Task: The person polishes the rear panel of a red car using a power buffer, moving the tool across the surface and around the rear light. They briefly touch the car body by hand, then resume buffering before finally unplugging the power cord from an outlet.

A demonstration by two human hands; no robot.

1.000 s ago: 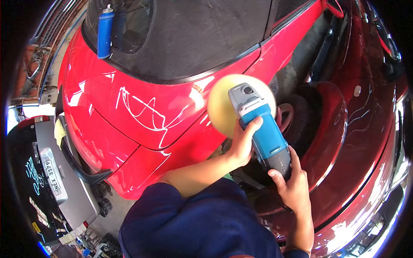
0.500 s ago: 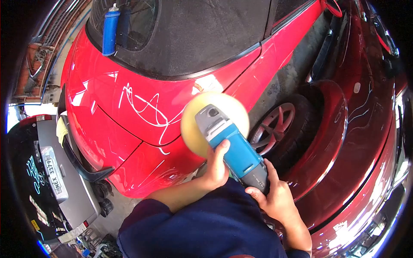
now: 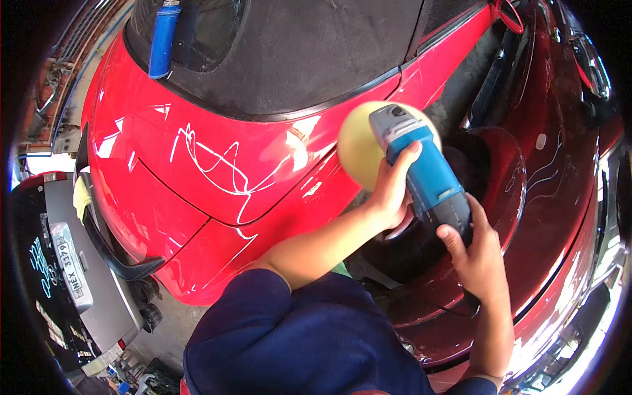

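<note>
Both my hands hold a blue and grey power polisher (image 3: 431,171). My left hand (image 3: 394,191) is wrapped round its body just behind the grey head, with the thumb on top. At the dark rear end, my right hand (image 3: 479,253) grips the handle. The round yellow pad (image 3: 359,148) lies over the rear side panel of the bright red car (image 3: 263,158); whether it touches the paint is hard to tell. White squiggly lines (image 3: 214,164) show on the glossy red panel left of the pad.
A blue bottle (image 3: 162,41) stands by the dark rear window. Close on the right is a dark red car (image 3: 559,197). A grey vehicle (image 3: 102,263) is at the left, and a yellow cloth (image 3: 81,197) hangs on the black spoiler (image 3: 108,247).
The polisher and both my hands moved left and down, then back up and right, beyond their first position. The view has shifted slightly.
</note>
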